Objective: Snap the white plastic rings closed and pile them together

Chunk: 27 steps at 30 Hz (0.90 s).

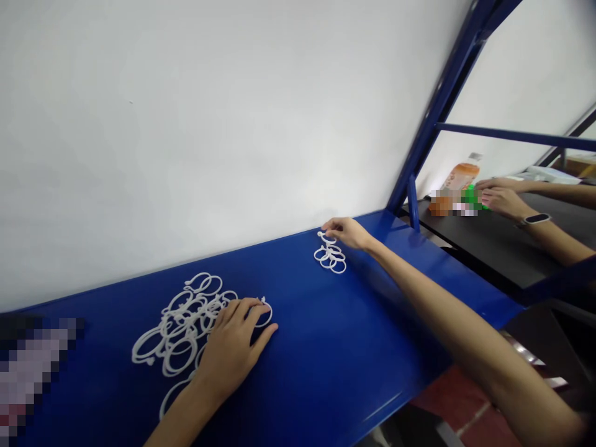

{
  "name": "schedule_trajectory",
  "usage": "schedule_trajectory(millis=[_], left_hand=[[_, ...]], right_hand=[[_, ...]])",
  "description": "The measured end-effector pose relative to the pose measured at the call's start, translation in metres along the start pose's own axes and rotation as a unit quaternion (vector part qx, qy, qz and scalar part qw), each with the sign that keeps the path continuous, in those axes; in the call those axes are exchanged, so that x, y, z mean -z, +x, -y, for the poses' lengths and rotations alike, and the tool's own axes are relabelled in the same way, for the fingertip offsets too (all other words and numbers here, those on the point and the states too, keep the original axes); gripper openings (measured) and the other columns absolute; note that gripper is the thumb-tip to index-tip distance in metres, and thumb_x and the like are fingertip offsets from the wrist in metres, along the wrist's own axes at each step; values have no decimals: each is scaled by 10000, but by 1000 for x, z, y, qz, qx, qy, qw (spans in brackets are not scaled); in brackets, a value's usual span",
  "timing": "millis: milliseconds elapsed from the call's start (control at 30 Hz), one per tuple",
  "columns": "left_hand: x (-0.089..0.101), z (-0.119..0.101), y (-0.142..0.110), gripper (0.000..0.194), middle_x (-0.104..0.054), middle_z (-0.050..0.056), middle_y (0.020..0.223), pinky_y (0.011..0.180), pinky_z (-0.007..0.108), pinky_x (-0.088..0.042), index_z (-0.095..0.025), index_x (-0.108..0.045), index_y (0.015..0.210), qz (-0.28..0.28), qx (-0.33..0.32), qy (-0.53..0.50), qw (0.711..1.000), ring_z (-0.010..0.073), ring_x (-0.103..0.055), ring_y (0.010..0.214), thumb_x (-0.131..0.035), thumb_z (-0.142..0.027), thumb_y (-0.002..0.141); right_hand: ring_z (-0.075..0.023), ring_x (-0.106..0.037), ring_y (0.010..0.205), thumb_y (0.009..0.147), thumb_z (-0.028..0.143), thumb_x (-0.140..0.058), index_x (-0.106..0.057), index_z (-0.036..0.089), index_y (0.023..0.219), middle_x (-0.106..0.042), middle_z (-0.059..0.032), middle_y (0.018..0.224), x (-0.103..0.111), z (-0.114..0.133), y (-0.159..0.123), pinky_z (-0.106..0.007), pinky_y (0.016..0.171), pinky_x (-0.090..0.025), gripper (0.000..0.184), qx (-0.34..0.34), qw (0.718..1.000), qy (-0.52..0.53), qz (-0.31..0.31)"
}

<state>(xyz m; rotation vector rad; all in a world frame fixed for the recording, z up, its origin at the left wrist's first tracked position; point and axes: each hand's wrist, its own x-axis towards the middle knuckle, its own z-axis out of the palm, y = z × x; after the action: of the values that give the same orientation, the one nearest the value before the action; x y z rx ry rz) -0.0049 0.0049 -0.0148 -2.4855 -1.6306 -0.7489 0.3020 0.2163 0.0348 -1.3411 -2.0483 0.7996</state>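
Observation:
Several thin white rings, each with a small knob, lie in a loose pile (179,338) on the blue tabletop (298,366). My left hand (237,332) rests over the pile's right side with thumb and fingers apart. A single white ring (270,316) shows between its thumb and fingers, partly covered by the fingertips. Farther back, near the wall, is a smaller group of white rings (331,259). My right hand (347,233) is at its far end, fingers pinched on another white ring (328,238). The hand hides part of that ring's edge.
A white wall (233,136) borders the table's back edge. A blue metal frame (426,133) rises at the right. Beyond it, a person's hands (505,202) work at a dark table (488,248) near an orange drink bottle (463,174). A blurred-out item (37,366) lies at the left.

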Motion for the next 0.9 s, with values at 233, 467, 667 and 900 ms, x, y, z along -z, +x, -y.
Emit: schedule_trajectory(millis=[233,467,667,900], left_hand=[[0,-1,-1,303,-655,83,1136,956,455,-482,-225,-648,1110,-26,12,28,999,279,-607,1078,-601,-446,908],[-4,1,-2,474,-679,106,1171,956,503,-459,-194,-586,1292,-2,53,55,997,316,-598,1112,-557,-492,924],[-2,0,0,390,-701,86,1144,966,488,-445,-199,-600,1263,-2,56,37,998,304,-609,1100,-543,-416,944],[3,-10,3,427,-705,96,1103,961,445,-453,-179,-560,1270,-75,17,41,996,283,-625,1058,-591,-432,928]], right_hand=[[-124,-627,652,747,166,-734,-769,123,793,-727,-34,713,6,-24,35,-246,664,-498,73,-12,990,20,141],[-122,-643,689,834,230,-684,-768,114,884,-743,-53,786,1,-17,29,-245,686,-506,152,-1,986,4,164],[-193,-658,872,951,200,-559,-730,102,962,-737,-125,972,6,1,15,-331,828,-497,198,8,997,-74,20],[-181,-660,922,991,293,-561,-709,177,985,-732,-65,1003,-36,74,-67,-320,867,-487,188,157,987,-43,-12]])
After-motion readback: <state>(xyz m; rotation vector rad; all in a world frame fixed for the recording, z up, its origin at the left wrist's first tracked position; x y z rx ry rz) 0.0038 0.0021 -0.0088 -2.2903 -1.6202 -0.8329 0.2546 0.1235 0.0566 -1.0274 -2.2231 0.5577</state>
